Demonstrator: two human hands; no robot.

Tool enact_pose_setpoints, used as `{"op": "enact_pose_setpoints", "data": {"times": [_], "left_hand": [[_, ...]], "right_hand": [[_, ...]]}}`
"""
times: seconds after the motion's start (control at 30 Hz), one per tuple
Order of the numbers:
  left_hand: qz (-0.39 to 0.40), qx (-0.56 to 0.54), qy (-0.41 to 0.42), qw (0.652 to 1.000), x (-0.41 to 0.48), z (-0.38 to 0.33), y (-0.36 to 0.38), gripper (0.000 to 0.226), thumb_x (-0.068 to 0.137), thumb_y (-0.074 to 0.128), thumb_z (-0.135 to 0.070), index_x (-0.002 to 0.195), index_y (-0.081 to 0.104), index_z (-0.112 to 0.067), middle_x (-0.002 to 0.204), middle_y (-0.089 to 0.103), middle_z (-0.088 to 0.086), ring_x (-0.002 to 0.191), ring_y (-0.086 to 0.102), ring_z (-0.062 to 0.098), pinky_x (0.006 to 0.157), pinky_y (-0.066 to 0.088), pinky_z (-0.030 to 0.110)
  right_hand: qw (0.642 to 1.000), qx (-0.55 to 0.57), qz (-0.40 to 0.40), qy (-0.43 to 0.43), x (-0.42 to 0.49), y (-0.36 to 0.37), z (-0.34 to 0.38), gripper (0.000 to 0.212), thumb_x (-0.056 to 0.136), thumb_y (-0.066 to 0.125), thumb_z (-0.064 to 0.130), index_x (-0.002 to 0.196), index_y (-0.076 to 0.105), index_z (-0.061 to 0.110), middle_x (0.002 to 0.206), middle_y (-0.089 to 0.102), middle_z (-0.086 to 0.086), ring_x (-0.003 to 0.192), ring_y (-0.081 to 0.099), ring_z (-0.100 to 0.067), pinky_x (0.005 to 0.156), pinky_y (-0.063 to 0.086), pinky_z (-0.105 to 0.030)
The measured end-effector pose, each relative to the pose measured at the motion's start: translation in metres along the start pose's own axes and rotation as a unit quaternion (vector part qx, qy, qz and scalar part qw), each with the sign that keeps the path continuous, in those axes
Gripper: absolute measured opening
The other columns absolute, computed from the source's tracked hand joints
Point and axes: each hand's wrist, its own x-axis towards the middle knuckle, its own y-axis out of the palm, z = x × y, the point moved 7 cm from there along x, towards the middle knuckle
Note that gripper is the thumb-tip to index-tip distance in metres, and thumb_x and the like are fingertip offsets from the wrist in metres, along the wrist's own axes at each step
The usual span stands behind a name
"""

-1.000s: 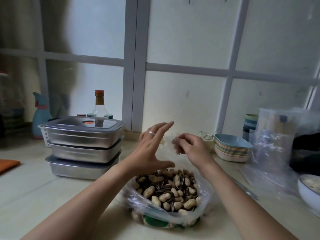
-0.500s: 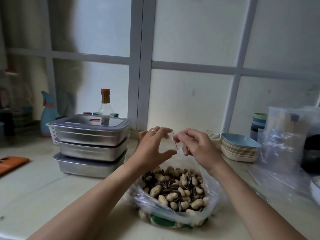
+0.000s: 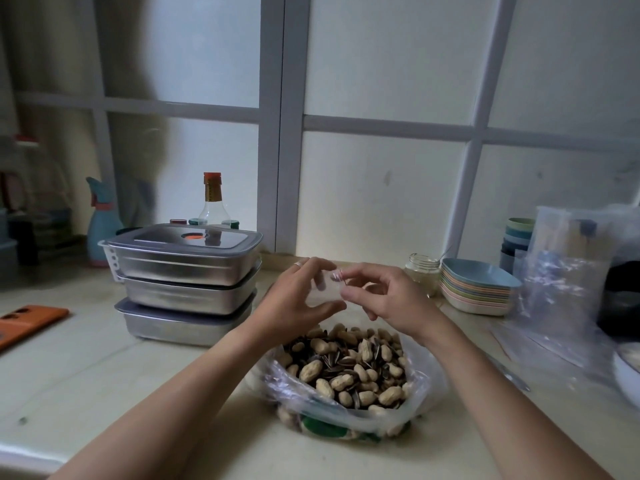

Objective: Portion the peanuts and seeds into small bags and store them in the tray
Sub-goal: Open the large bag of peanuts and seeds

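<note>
A large clear plastic bag (image 3: 426, 393) lies open on the counter, full of peanuts and striped seeds (image 3: 349, 367). Above it both hands hold a small clear bag (image 3: 329, 289) between them. My left hand (image 3: 294, 299) pinches its left side with thumb and fingers. My right hand (image 3: 388, 299) pinches its top edge near a thin red strip. The small bag looks empty. Three stacked steel trays (image 3: 187, 282) with a lid on top stand to the left.
A stack of pastel dishes (image 3: 479, 289), a glass jar (image 3: 422, 271) and stacked cups (image 3: 516, 237) stand at the right. A crumpled clear bag (image 3: 568, 271) lies further right. A bottle (image 3: 213, 206) and spray bottle (image 3: 102, 223) stand behind the trays. An orange object (image 3: 27, 322) lies at far left.
My left hand's fingers were spread apart from the small bag; they have now closed in and pinch it beside my right hand. The camera has drawn nearer.
</note>
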Motion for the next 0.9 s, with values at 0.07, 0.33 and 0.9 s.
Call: {"op": "enact_pose_setpoints", "data": {"times": [0.07,0.33,0.9], "left_hand": [[0.017,-0.015,-0.005,1.000,-0.002,0.001,-0.001,0.056,0.083,0.077,-0.053,0.128,0.055,-0.028,0.098,0.057,-0.011,0.084,0.050,-0.002,0.067,0.039,0.014],[0.035,-0.029,-0.030,0.999,-0.006,0.000,-0.001,0.036,0.094,0.063,-0.052,0.115,0.059,-0.023,0.098,0.067,-0.008,0.083,0.062,0.010,0.072,0.051,0.037],[0.065,-0.075,-0.019,0.995,-0.006,0.001,-0.008,0.022,0.095,0.070,-0.038,0.108,0.069,-0.020,0.092,0.070,-0.013,0.086,0.063,-0.001,0.074,0.044,0.011]], "right_hand": [[1.000,-0.008,0.006,-0.004,-0.001,0.001,0.000,0.023,0.094,0.075,0.027,0.114,0.076,0.038,0.090,0.073,0.005,0.060,0.054,-0.013,0.062,0.050,-0.032],[0.998,0.041,0.043,-0.028,-0.006,0.011,0.014,0.025,0.097,0.067,0.031,0.120,0.075,0.027,0.073,0.066,-0.013,0.062,0.057,-0.025,0.067,0.051,-0.035],[0.988,-0.118,0.099,0.012,-0.010,0.013,0.005,0.027,0.100,0.062,0.045,0.126,0.064,0.052,0.111,0.071,0.018,0.063,0.067,-0.011,0.068,0.052,-0.016]]}}
